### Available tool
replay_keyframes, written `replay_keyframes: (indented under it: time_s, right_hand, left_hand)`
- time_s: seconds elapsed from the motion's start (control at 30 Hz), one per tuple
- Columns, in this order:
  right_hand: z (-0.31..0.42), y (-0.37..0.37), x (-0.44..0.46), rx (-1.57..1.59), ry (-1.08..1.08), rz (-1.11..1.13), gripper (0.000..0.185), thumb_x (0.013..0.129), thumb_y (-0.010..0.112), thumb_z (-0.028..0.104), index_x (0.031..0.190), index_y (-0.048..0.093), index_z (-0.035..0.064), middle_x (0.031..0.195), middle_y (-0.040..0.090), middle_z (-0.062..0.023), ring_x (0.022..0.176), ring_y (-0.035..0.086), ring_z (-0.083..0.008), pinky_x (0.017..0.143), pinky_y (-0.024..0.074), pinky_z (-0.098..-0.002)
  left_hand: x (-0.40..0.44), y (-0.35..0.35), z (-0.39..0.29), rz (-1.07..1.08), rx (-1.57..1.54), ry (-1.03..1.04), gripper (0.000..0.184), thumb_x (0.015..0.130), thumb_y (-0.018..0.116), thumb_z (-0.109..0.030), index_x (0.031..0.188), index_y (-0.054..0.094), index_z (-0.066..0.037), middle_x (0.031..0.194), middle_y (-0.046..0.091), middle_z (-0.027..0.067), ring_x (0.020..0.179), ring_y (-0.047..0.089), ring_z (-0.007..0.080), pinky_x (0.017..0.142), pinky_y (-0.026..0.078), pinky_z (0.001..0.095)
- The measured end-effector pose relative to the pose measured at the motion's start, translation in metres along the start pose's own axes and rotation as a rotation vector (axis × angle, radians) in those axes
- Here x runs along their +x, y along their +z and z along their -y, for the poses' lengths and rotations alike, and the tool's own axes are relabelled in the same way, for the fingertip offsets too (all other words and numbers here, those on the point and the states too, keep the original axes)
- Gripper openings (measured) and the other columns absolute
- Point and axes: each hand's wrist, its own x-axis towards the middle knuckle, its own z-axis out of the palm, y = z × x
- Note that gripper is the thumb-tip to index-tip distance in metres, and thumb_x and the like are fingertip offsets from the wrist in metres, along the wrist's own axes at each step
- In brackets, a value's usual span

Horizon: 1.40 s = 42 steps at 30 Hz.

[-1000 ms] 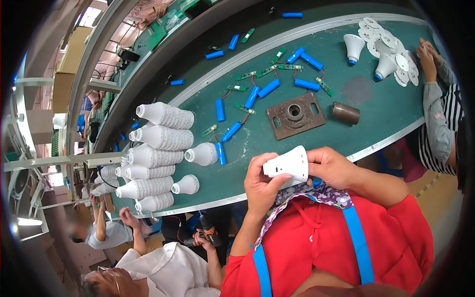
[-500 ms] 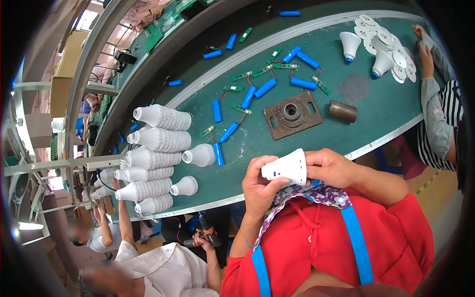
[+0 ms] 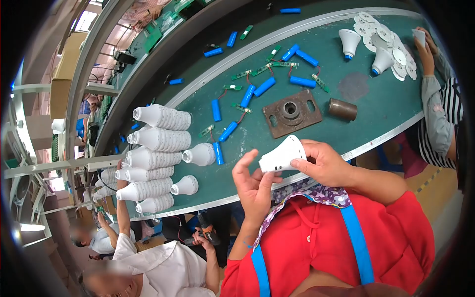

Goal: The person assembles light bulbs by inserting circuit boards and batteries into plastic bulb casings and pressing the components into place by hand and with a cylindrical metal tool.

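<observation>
A white cone-shaped housing is in front of my body, its wide end up and to the right. My right hand grips it by the wide end, thumb on its side. At the narrow end is my left hand, with the index finger raised away and the other fingers near or against the lower side. Beyond the housing lies a brown metal block with a round socket. A brown metal cylinder lies to its right. Blue cells wired to green circuit boards lie farther back.
Stacked white housings stand at the left, with two single ones beside them. White discs and two housings lie at the back right. A co-worker's hands are there; another person holds a power drill at lower left.
The housing has tilted, its wide end rising. My left fingers have loosened and spread from the narrow end, and my right thumb now shows on its side. The right-hand co-worker now holds something white.
</observation>
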Motion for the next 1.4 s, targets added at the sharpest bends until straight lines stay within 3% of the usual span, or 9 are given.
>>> replay_keyframes:
  time_s: [0.17, 0.37, 0.5, 0.6, 0.73, 0.87, 1.1, 1.3, 1.4]
  right_hand:
    - [0.002, 0.006, 0.005, -0.18, -0.247, -0.047, 0.023, 0.085, 0.056, 0.014, 0.103, 0.06, 0.0006, 0.09, 0.054, -0.0147, 0.082, 0.054, -0.0258, 0.072, 0.0435, -0.0337]
    - [0.012, 0.008, 0.007, -0.267, -0.231, -0.053, 0.021, 0.082, 0.059, 0.014, 0.098, 0.061, 0.0007, 0.086, 0.052, -0.0145, 0.078, 0.051, -0.0283, 0.069, 0.0425, -0.036]
    - [0.011, 0.001, 0.009, -0.458, -0.529, -0.242, 0.024, 0.082, 0.061, 0.02, 0.091, 0.054, -0.0007, 0.087, 0.053, -0.0123, 0.078, 0.052, -0.0248, 0.069, 0.043, -0.0338]
    - [0.001, -0.005, -0.007, -0.089, -0.128, -0.315, 0.028, 0.086, 0.057, 0.026, 0.095, 0.053, 0.0001, 0.086, 0.055, -0.0104, 0.076, 0.054, -0.0207, 0.068, 0.0439, -0.0325]
    - [-0.009, -0.007, -0.003, 0.763, 0.691, 0.167, 0.041, 0.092, 0.047, 0.043, 0.101, 0.055, 0.0036, 0.088, 0.059, -0.0056, 0.072, 0.055, -0.014, 0.061, 0.0458, -0.0285]
    - [-0.01, 0.002, 0.01, 0.973, 0.502, 0.005, 0.04, 0.091, 0.048, 0.043, 0.1, 0.054, 0.0052, 0.088, 0.058, -0.003, 0.07, 0.052, -0.009, 0.054, 0.0417, -0.0233]
    - [0.013, -0.002, 0.013, 0.627, 0.27, -0.193, 0.024, 0.092, 0.049, 0.027, 0.105, 0.049, 0.0068, 0.087, 0.056, -0.0017, 0.071, 0.051, -0.0061, 0.052, 0.0391, -0.0214]
    - [0.008, -0.005, -0.002, -0.466, -0.275, -0.187, 0.038, 0.087, 0.05, 0.016, 0.12, 0.039, 0.0002, 0.092, 0.059, -0.018, 0.083, 0.058, -0.0329, 0.068, 0.0457, -0.0421]
    - [0.016, -0.01, -0.006, -0.494, -0.152, -0.036, 0.043, 0.085, 0.052, 0.015, 0.122, 0.036, -0.0004, 0.093, 0.058, -0.0236, 0.086, 0.056, -0.0399, 0.07, 0.0445, -0.0468]
  left_hand:
    - [0.0, -0.017, 0.002, 0.066, 0.215, -0.006, 0.026, 0.086, 0.054, -0.003, 0.111, 0.055, 0.004, 0.13, 0.039, 0.0147, 0.092, 0.058, 0.0184, 0.069, 0.055, 0.027]
    - [0.007, -0.023, 0.002, 0.111, 0.129, -0.034, 0.021, 0.089, 0.05, -0.003, 0.105, 0.058, 0.008, 0.128, 0.042, 0.0128, 0.101, 0.054, 0.0194, 0.074, 0.052, 0.0297]
    - [0.01, -0.008, -0.004, -0.024, 0.054, -0.018, 0.021, 0.087, 0.049, 0.0, 0.105, 0.058, 0.008, 0.125, 0.044, 0.0136, 0.096, 0.056, 0.0197, 0.075, 0.051, 0.0289]
    - [0.01, -0.012, -0.008, -0.076, 0.015, 0.126, 0.023, 0.088, 0.048, -0.003, 0.106, 0.055, 0.008, 0.126, 0.043, 0.0136, 0.1, 0.055, 0.0215, 0.079, 0.049, 0.0314]
    - [0.014, -0.018, 0.003, -0.003, 0.09, 0.343, 0.031, 0.092, 0.049, -0.015, 0.114, 0.049, 0.007, 0.132, 0.038, 0.0114, 0.106, 0.054, 0.0243, 0.085, 0.049, 0.0371]
    - [0.008, -0.019, 0.006, 0.073, 0.15, 0.363, 0.029, 0.092, 0.05, -0.014, 0.112, 0.05, 0.006, 0.133, 0.031, 0.0086, 0.096, 0.055, 0.0202, 0.074, 0.048, 0.0314]
    - [0.004, -0.019, 0.021, 0.072, -0.006, 0.224, 0.028, 0.092, 0.049, -0.013, 0.115, 0.049, 0.004, 0.131, 0.033, 0.006, 0.09, 0.052, 0.0158, 0.066, 0.044, 0.0276]
    - [0.008, -0.008, 0.022, -0.031, -0.089, 0.128, 0.016, 0.088, 0.05, -0.001, 0.101, 0.057, 0.003, 0.121, 0.038, 0.0087, 0.081, 0.054, 0.0136, 0.067, 0.047, 0.025]
    - [0.007, -0.013, 0.028, 0.015, -0.105, 0.116, 0.015, 0.088, 0.05, -0.001, 0.1, 0.057, 0.003, 0.12, 0.038, 0.0086, 0.084, 0.053, 0.0137, 0.068, 0.047, 0.0256]
